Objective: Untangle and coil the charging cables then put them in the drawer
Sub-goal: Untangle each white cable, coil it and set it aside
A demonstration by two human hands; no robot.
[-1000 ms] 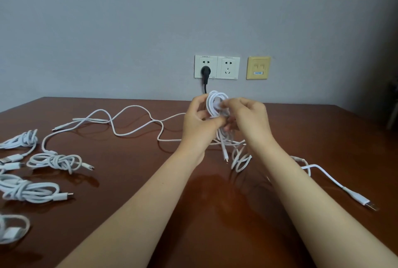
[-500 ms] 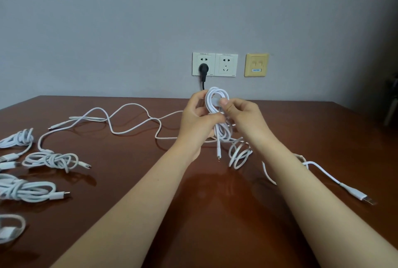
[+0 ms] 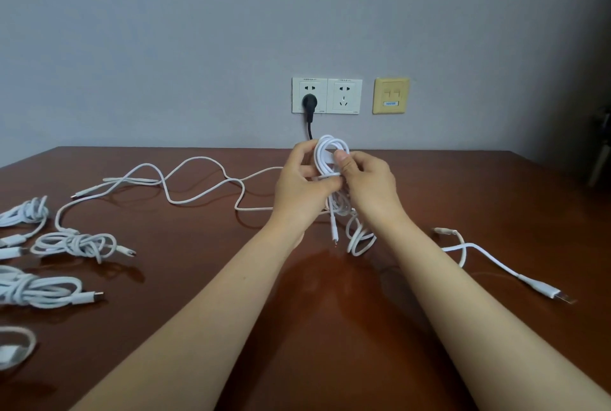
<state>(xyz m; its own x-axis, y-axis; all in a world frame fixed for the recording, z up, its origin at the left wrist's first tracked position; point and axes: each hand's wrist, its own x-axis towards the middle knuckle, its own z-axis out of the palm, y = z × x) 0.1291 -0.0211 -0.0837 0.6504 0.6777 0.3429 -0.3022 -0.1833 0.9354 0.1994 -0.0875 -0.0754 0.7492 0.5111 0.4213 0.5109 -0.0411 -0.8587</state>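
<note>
Grey wall [image 3: 165, 47] backs the brown table [image 3: 496, 199] in my head view, with a wall socket [image 3: 326, 95] set in it. Just below the socket, my left hand [image 3: 299, 186] and right hand [image 3: 370, 182] have their fingers clamped on a white cable coil [image 3: 330, 152]. A loose cable [image 3: 196, 158] trails left of the socket, and coiled bundles [image 3: 74, 243] lie far to its lower left.

Single head view, forward and down over table [image 3: 330, 328], facing wall [image 3: 198, 30].

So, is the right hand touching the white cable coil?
Touching. The head view shows the right hand pinching the white cable coil, its thumb pressed on the loops.
</note>
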